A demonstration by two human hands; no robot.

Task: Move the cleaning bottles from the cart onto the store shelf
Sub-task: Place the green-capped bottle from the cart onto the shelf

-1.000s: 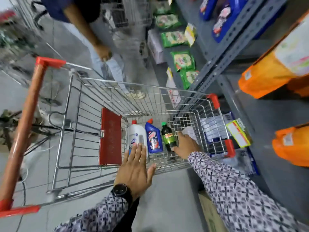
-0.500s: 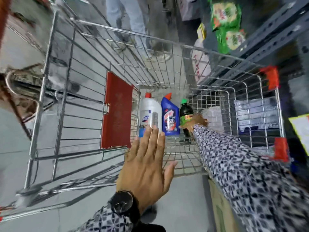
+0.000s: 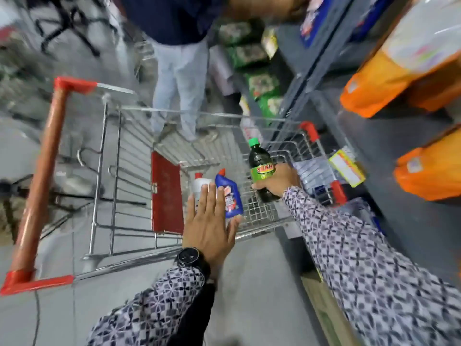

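Note:
My right hand (image 3: 277, 181) grips a dark bottle (image 3: 260, 163) with a green cap and green label, held above the wire floor of the metal cart (image 3: 119, 156). A blue bottle (image 3: 228, 193) with a red cap and a white bottle (image 3: 199, 186) with a red cap stand side by side in the cart's near corner. My left hand (image 3: 209, 223) hovers flat with fingers spread just in front of these two, covering the white bottle's lower part. The grey store shelf (image 3: 389, 151) runs along the right.
Another person in light jeans (image 3: 179, 88) stands at the cart's far side. Orange bags (image 3: 374, 81) lie on the shelf, green packets (image 3: 262, 83) on a lower level. The cart's red handle (image 3: 42, 176) is at the left. A cardboard box (image 3: 324, 313) sits on the floor below my right arm.
My right hand has closed on the dark green-capped bottle and lifted it up and rightward off the cart floor. My left hand stays spread near the other two bottles.

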